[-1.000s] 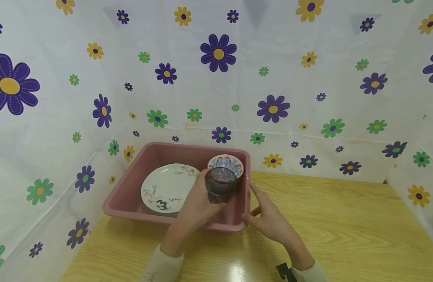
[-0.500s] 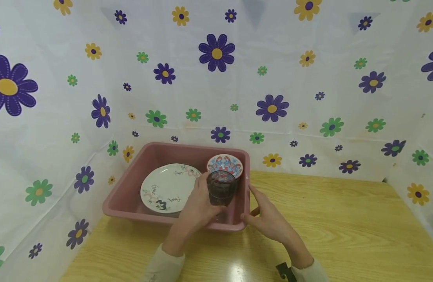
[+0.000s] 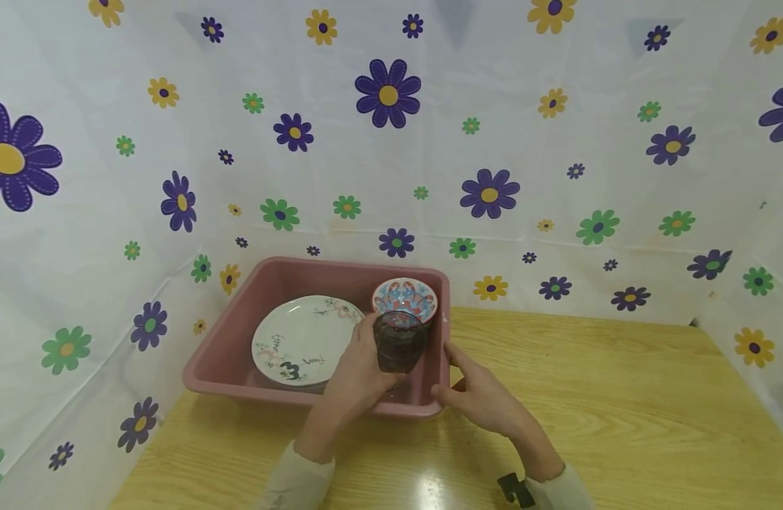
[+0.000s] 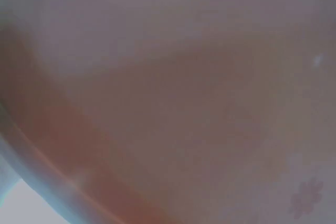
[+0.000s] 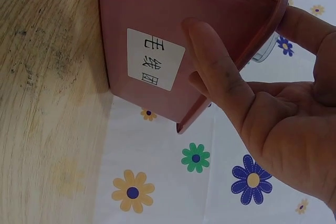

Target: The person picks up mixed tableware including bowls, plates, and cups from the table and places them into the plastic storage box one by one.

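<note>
Gripping a dark glass tumbler [image 3: 400,342] w/ our left hand [image 3: 359,379], fingers curled round its side, we hold it over the near-right corner of the pink plastic basin [image 3: 225,375]. A patterned bowl [image 3: 404,298] sits just beyond at 12 o'clock, a white plate [image 3: 302,340] at 9 o'clock. Our right hand [image 3: 487,400] steadies the basin at 3 o'clock: thumb against the outer wall by a white label [image 5: 155,59], fingers apart, fingertips hooked at the rim. Left wrist view is a blur, no help. Glass looks rigid, smooth, prob slippery and breakable; best held round mid-body, kept clear of the bowl. Wooden table [image 3: 621,411] underneath.
</note>
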Demonstrator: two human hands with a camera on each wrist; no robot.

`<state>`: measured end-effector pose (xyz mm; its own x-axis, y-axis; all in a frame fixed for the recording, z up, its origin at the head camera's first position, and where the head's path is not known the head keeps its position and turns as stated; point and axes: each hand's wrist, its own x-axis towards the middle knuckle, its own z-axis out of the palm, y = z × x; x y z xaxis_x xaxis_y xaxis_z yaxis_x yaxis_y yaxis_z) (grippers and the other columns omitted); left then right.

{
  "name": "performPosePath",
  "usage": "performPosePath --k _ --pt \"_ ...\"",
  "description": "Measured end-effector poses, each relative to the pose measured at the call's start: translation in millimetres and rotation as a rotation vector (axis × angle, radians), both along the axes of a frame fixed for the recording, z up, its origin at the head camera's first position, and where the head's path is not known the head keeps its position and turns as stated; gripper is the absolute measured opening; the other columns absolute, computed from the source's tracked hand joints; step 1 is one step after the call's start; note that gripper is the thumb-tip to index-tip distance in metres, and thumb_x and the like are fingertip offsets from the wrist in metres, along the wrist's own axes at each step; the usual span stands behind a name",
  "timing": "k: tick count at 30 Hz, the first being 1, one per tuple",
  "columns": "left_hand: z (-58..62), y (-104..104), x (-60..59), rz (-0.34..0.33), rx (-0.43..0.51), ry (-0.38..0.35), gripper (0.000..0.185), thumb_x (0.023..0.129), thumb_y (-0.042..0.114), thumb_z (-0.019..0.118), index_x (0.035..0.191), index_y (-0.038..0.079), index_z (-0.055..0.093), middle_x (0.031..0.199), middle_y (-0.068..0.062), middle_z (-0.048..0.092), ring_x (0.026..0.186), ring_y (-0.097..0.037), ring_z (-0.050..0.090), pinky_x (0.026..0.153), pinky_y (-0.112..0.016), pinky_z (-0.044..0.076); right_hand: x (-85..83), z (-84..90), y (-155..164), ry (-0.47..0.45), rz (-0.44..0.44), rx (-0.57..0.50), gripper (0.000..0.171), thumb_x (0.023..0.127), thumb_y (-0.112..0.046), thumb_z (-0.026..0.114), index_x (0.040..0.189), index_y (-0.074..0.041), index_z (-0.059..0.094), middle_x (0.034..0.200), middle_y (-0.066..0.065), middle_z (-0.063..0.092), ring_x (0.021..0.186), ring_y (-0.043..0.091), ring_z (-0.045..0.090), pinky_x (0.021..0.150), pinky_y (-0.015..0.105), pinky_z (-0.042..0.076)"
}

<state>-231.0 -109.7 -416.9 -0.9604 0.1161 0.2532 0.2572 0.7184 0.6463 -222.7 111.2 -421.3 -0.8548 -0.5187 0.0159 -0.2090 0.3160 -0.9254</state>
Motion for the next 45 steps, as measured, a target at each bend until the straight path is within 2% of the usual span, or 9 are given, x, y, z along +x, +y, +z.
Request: performPosePath --k 14,19,23,27,32,37,41,45 --pt "-0.9 -2 -2.9 0.034 -0.017 -0.008 0.099 0.066 0.01 0.09 0.145 -0.002 0.031 0.134 -0.024 0.05 0.123 -0.038 0.054 0.104 -0.051 0.045 -1.4 3.5 -3 -0.006 0.004 -0.014 0.077 0.096 -0.016 0.064 0.159 -0.011 0.019 0.148 0.016 0.044 0.089 0.019 0.07 0.074 0.031 0.055" --pt "-1.2 -2 -5.2 0.038 0.009 -0.006 0.098 0.065 0.008 0.09 0.144 -0.002 0.032 0.132 -0.023 0.052 0.123 -0.038 0.055 0.105 -0.05 0.044 -3.0 3.3 -3 -0.009 0.005 -0.014 0.078 0.096 -0.016 0.064 0.159 -0.01 0.018 0.148 0.017 0.044 0.089 0.02 0.07 0.073 0.031 0.055" --pt "-2.2 -3 -7.3 0.046 0.034 -0.005 0.098 0.064 0.006 0.089 0.143 -0.002 0.032 0.131 -0.024 0.052 0.122 -0.039 0.054 0.106 -0.051 0.044 -5.0 2.3 -3 0.0 0.008 -0.005 0.076 0.096 -0.016 0.063 0.159 -0.014 0.019 0.147 0.016 0.045 0.09 0.02 0.07 0.075 0.032 0.056" --pt "-5.8 -3 -6.8 0.045 0.045 -0.023 0.097 0.064 0.005 0.088 0.143 -0.003 0.033 0.132 -0.024 0.052 0.123 -0.039 0.053 0.106 -0.052 0.043 -4.1 1.2 -3 0.011 0.016 -0.009 0.076 0.096 -0.014 0.062 0.159 -0.017 0.019 0.147 0.017 0.045 0.088 0.02 0.07 0.074 0.033 0.057" --pt "-11.4 -2 -3.4 0.055 0.053 -0.081 0.098 0.063 0.005 0.089 0.143 -0.003 0.033 0.132 -0.024 0.052 0.123 -0.039 0.053 0.106 -0.052 0.043 0.5 -1.9 -2 -0.001 0.029 -0.029 0.077 0.095 -0.013 0.063 0.159 -0.012 0.019 0.149 0.021 0.043 0.091 0.026 0.07 0.072 0.029 0.056" --pt "-9.6 0 -4.8 0.062 0.068 -0.104 0.104 0.063 0.005 0.089 0.147 -0.001 0.027 0.137 -0.024 0.049 0.128 -0.04 0.05 0.11 -0.052 0.039 -1.2 -2.8 -1 0.01 0.018 -0.016 0.078 0.095 -0.012 0.064 0.159 -0.01 0.019 0.15 0.02 0.043 0.092 0.029 0.07 0.072 0.029 0.056" --pt "-5.4 -1 -4.5 0.074 0.045 -0.126 0.112 0.066 0.009 0.089 0.152 0.0 0.018 0.145 -0.028 0.041 0.132 -0.044 0.046 0.111 -0.054 0.037 -3.2 -2.2 -1 0.01 0.019 -0.013 0.077 0.095 -0.014 0.063 0.159 -0.011 0.019 0.149 0.018 0.044 0.094 0.031 0.07 0.073 0.029 0.056" --pt "-3.3 -1 -3.2 0.073 0.03 -0.146 0.118 0.067 0.01 0.089 0.154 0.001 0.01 0.149 -0.031 0.036 0.131 -0.047 0.045 0.11 -0.055 0.037 -2.3 -1.7 -1 -0.001 0.02 -0.018 0.078 0.096 -0.016 0.063 0.159 -0.011 0.018 0.15 0.017 0.043 0.093 0.029 0.07 0.075 0.033 0.057"
